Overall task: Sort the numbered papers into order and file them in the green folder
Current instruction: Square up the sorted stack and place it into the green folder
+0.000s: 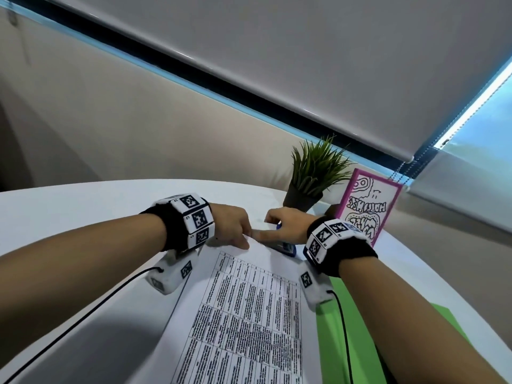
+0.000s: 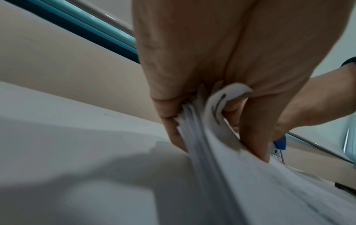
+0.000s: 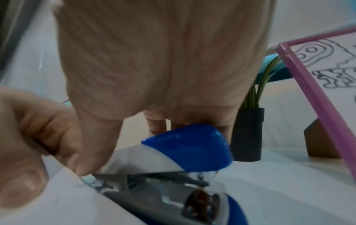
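Left hand (image 1: 232,225) pinches the far corner of the papers (image 1: 243,309), thumb on one side, fingers on the other. The left wrist view alone shows this is a stack: many thin sheet edges fan out under the fingers (image 2: 252,137), and the top sheet's corner curls up and over in a soft loop. Right hand (image 1: 288,224) curls over the blue-and-white stapler (image 1: 286,246), just beside the left hand. The head view shows only a sliver of it; the right wrist view shows its glossy blue plastic cap, white body and grey metal parts, with the paper corner lying at its mouth.

Top sheet is white, printed with a dense table. The stack lies on the white, round-edged table (image 1: 83,212), running from the near edge toward the hands. Green folder (image 1: 346,336), matte and flat, lies under the stack's right side, beneath the right forearm. Near the far edge: a spiky green plant in a dark pot (image 1: 307,187) and a pink-framed line drawing (image 1: 365,206), tilted.
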A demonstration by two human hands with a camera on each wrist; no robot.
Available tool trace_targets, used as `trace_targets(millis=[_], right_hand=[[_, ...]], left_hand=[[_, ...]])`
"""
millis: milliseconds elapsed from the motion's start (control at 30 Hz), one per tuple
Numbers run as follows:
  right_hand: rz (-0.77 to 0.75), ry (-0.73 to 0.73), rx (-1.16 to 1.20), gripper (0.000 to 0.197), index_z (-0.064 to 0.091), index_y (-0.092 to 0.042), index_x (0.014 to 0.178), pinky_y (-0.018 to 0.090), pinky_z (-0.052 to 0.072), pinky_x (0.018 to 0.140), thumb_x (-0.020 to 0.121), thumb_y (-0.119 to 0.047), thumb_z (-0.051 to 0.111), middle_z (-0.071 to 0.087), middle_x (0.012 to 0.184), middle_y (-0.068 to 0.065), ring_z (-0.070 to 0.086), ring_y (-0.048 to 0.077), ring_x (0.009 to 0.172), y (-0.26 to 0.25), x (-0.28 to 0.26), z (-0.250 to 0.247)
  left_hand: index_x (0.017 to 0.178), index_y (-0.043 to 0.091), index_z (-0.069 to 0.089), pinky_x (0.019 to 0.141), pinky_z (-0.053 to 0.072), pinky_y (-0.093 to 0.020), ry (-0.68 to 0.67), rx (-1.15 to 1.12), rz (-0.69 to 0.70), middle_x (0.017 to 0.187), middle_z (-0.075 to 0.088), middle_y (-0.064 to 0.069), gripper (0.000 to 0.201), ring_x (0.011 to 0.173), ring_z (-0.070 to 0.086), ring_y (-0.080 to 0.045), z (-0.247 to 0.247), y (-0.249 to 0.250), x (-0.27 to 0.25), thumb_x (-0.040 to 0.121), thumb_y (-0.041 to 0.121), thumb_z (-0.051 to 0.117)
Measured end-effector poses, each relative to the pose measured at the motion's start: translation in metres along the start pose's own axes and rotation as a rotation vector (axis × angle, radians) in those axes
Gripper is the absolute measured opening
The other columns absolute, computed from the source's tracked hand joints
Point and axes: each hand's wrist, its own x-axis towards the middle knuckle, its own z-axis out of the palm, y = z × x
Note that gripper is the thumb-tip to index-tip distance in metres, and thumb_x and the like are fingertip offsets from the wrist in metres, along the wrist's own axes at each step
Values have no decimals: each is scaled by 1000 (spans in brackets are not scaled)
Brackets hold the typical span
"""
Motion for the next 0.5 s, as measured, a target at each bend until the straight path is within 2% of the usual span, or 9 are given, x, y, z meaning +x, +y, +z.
trace_targets(millis=[100, 200, 300, 367, 433, 500], right_hand=[[0, 27, -63, 53, 53, -9, 113, 27, 35, 71, 87, -54, 61, 50, 99, 1, 48, 18, 88, 3, -1, 2], [70, 212, 113, 45, 47, -6, 113, 27, 36, 71, 93, -46, 55, 51, 98, 4, 52, 22, 88, 7, -1, 2], [134, 497, 525, 37, 39, -7, 109, 33, 45, 72, 97, -40, 49, 57, 99, 9, 58, 26, 87, 2, -1, -3], [179, 623, 733, 40, 38, -6, 111, 38, 49, 79, 97, -42, 49, 56, 94, 6, 58, 26, 90, -8, -1, -6], [237, 635, 852, 49, 37, -3, 118, 40, 48, 88, 96, -45, 48, 54, 90, 3, 56, 24, 91, -18, 0, -4], [287, 583, 915, 59, 34, 0, 125, 41, 46, 97, 95, -49, 49, 57, 105, 9, 57, 25, 100, -28, 1, 2]], left_hand=[[75, 14, 60, 61, 39, -26, 14, -21, -3, 56, 54, -4, 22, 52, 46, -19, -1, -1, -1, 90, 30, 62], [69, 14, 53, 55, 36, -24, 17, -50, 9, 42, 47, -1, 27, 37, 39, -16, -3, -2, -4, 90, 28, 61], [73, 9, 54, 44, 33, -19, 7, -80, 25, 47, 47, -9, 23, 34, 36, -16, -5, -2, -7, 90, 24, 62], [74, 7, 55, 37, 32, -13, 2, -97, 36, 56, 48, -18, 22, 35, 36, -17, -7, 0, -7, 89, 22, 62], [76, 5, 57, 33, 30, -10, 6, -100, 43, 61, 49, -23, 21, 36, 36, -17, -9, 3, -8, 88, 21, 62], [77, 5, 58, 34, 32, -10, 14, -99, 44, 63, 51, -23, 20, 36, 37, -17, -11, 5, -8, 88, 21, 62]])
